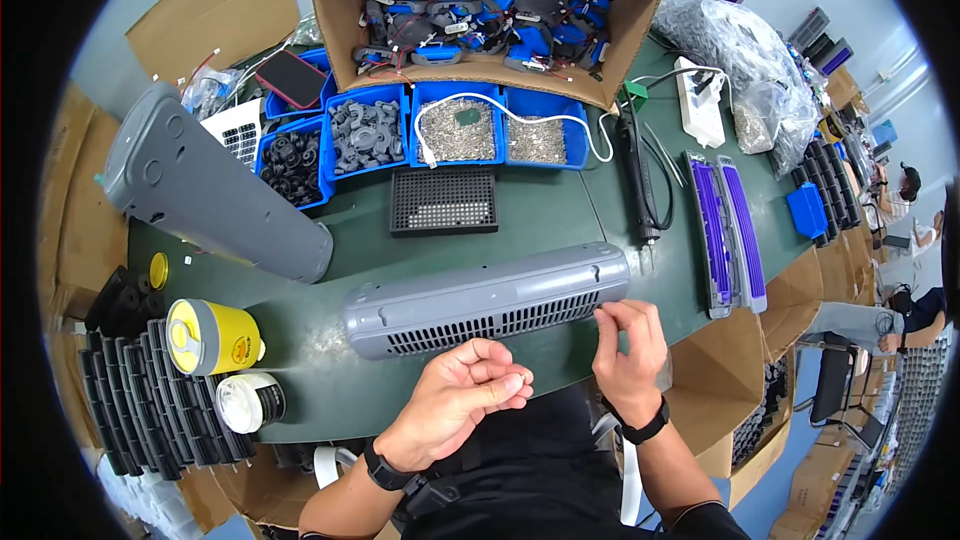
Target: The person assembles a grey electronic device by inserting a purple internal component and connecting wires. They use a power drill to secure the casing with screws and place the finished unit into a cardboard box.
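A long grey plastic housing [480,295] with a slotted grille lies across the green table in front of me. My left hand [465,395] is just below its near edge, palm partly turned up. Its thumb and fingers are closed together, and a tiny pale bit shows at the fingertips, too small to name. At the housing's right end is my right hand [630,350], with thumb and forefinger pinched close to the grille's corner. What that pinch holds, if anything, is hidden. A power screwdriver [640,185] lies beyond the housing, its tip pointing toward me.
A black screw tray [443,202] sits behind the housing, before blue bins [365,168] of screws and grey parts. Above stands a carton [480,72] of blue-and-grey parts. Another grey housing [215,185] stands left, near a yellow tub [212,337]. Purple-and-grey strips [725,235] lie right.
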Action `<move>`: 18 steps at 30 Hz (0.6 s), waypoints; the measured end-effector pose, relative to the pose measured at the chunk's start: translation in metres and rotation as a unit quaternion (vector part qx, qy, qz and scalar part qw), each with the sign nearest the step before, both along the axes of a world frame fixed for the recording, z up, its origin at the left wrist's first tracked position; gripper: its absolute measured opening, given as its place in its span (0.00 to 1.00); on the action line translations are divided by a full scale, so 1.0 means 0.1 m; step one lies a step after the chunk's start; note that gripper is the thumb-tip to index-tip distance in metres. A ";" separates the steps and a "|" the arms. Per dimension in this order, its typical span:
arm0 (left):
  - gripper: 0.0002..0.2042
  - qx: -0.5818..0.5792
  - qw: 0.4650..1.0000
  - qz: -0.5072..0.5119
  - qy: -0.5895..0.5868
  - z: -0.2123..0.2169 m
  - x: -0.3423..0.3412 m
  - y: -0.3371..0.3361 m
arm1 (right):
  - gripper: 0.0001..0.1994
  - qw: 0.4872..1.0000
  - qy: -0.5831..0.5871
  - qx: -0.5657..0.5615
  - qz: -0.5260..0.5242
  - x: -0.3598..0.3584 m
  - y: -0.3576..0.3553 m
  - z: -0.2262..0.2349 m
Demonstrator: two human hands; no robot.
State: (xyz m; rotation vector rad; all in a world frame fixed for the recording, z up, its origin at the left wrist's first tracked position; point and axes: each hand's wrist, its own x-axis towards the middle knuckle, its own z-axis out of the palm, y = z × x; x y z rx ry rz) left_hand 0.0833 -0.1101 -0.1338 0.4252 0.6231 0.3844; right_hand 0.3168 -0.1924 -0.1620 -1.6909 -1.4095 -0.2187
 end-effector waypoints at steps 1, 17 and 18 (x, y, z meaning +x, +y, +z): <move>0.09 -0.005 1.000 0.000 0.000 0.01 0.00 0.01 | 0.12 1.000 0.024 0.001 0.004 -0.05 -0.01 0.07; 0.15 0.044 0.997 -0.031 0.055 -0.02 -0.23 0.02 | 0.08 0.911 0.148 -0.171 0.345 -0.47 -0.01 0.58; 0.14 0.043 0.997 -0.025 0.054 -0.02 -0.25 0.02 | 0.08 0.909 0.138 -0.193 0.342 -0.49 0.00 0.60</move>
